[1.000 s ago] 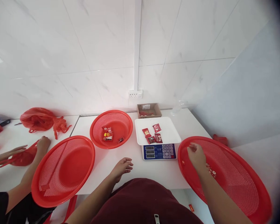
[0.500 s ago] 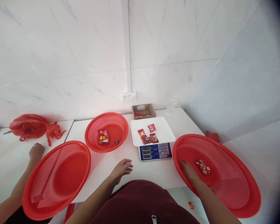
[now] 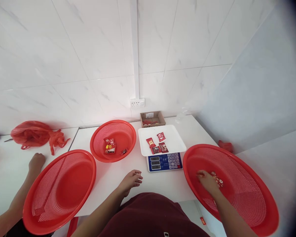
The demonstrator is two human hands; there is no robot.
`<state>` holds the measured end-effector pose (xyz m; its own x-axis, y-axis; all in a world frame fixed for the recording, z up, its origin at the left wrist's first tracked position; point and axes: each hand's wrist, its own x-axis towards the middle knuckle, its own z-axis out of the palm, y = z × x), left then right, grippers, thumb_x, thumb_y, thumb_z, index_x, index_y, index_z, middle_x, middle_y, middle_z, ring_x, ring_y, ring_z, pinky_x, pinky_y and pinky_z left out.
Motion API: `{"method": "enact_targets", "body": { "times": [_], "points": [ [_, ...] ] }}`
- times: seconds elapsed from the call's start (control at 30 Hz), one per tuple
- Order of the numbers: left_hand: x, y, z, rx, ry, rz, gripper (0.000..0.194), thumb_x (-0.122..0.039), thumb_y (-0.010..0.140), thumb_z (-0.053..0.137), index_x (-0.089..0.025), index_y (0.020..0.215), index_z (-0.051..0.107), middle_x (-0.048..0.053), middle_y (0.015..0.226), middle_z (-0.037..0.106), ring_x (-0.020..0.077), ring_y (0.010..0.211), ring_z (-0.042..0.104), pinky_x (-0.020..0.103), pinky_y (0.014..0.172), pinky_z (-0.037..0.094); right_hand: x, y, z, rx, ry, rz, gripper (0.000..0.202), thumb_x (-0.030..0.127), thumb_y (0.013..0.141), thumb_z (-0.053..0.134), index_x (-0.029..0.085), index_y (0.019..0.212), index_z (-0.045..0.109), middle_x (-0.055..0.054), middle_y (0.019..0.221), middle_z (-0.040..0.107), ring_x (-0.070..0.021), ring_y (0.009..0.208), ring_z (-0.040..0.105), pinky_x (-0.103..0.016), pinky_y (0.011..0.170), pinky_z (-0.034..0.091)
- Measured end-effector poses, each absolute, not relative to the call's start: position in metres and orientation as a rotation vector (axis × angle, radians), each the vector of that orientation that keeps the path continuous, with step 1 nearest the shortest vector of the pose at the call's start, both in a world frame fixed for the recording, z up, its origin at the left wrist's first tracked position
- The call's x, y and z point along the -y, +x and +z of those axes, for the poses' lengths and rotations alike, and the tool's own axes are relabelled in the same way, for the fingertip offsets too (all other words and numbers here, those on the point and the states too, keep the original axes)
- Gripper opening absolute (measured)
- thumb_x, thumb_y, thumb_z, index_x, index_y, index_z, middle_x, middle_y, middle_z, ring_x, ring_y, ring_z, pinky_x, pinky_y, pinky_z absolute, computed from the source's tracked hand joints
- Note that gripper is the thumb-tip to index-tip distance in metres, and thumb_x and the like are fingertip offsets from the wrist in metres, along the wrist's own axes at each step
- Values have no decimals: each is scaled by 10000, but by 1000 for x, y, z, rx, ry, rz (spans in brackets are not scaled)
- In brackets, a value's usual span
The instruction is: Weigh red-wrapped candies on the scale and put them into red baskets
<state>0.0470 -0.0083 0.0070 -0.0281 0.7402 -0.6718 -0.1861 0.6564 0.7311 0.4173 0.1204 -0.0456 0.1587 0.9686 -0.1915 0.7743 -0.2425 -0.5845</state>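
Note:
My right hand (image 3: 207, 181) is inside the right red plastic basket (image 3: 251, 197), over its floor. Its fingers are bent together, and whatever they may hold is hidden. Beside it, partly covered by the hand, lie several small brown and cream candies (image 3: 217, 179). My left hand (image 3: 131, 181) hovers over the white table in front of the scale, fingers loosely bent and apart, with nothing in it. The digital scale (image 3: 164, 162) carries a white tray (image 3: 174, 140). On the tray lie several red-wrapped candies (image 3: 151, 142).
A smaller red basket (image 3: 124, 131) with several wrapped candies stands behind my left hand. Another red basket (image 3: 74, 181) is at the left. A cardboard box (image 3: 153, 118) sits by the wall. Red plastic bags (image 3: 32, 133) and another person's hand (image 3: 37, 162) are at far left.
My right hand has shifted right, away from the basket's left wall, and now partly covers the brown and cream candies. My left hand stays nearly in place.

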Motion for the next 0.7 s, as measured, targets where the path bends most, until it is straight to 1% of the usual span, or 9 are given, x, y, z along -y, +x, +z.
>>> {"method": "enact_targets", "body": {
  "times": [0.1,0.17,0.23,0.3,0.37,0.47,0.57,0.63,0.7],
  "points": [
    [9,44,7,-1427,504,790,437,-446,685,681,-170,1000,560,78,975,611,151,824,577,297,771,429,-133,402,-16,1454,-2003,929,240,386,690,514,233,842,620,-101,897,715,-252,794,670,-372,719,539],
    [10,42,8,-1432,501,801,426,-439,687,679,-171,994,554,73,970,610,144,810,575,292,764,429,-142,383,6,1328,-1858,1062,315,429,696,541,229,929,610,-102,974,701,-248,846,666,-368,735,544],
    [11,40,8,-1441,494,814,424,-443,687,677,-175,991,551,68,961,610,140,796,573,293,763,429,-153,362,21,1326,-1681,1175,385,438,704,554,211,1011,603,-108,1054,682,-245,914,658,-368,789,543],
    [12,41,8,-1446,485,828,427,-457,685,675,-179,986,553,65,957,611,139,793,573,298,772,429,-166,340,27,1441,-1625,1165,457,425,720,547,204,1119,582,-109,1167,645,-252,1008,634,-387,866,520],
    [13,41,8,-1440,476,838,437,-468,674,680,-184,981,553,62,956,611,139,792,572,299,774,428,-179,321,25,1655,-1661,1023,507,408,752,518,202,1214,544,-113,1289,579,-268,1152,560,-413,972,457],
    [14,42,8,-1424,468,837,449,-468,656,694,-188,976,550,57,951,608,137,793,570,287,758,424,-195,294,12,1975,-1714,808,568,417,807,467,171,1320,466,-140,1432,439,-288,1353,348,-436,1094,322],
    [14,40,7,-1433,462,844,448,-470,651,695,-187,965,549,55,945,605,135,789,569,280,748,422,-205,268,0,2156,-1773,753,647,456,833,444,150,1398,364,-163,1521,285,-323,1417,196,-473,1113,262],
    [14,39,7,-1438,458,858,451,-471,649,696,-186,965,548,56,944,604,135,788,568,280,747,421,-210,253,-3,2251,-1800,724,686,462,839,445,141,1430,308,-177,1551,202,-351,1426,142,-491,1111,237],
    [15,37,7,-1430,454,870,460,-469,642,702,-185,970,550,56,941,600,137,789,565,281,744,419,-215,240,-4,2341,-1818,693,717,471,845,444,136,1452,261,-176,1567,151,-363,1431,101,-492,1111,219]
  ]
}}
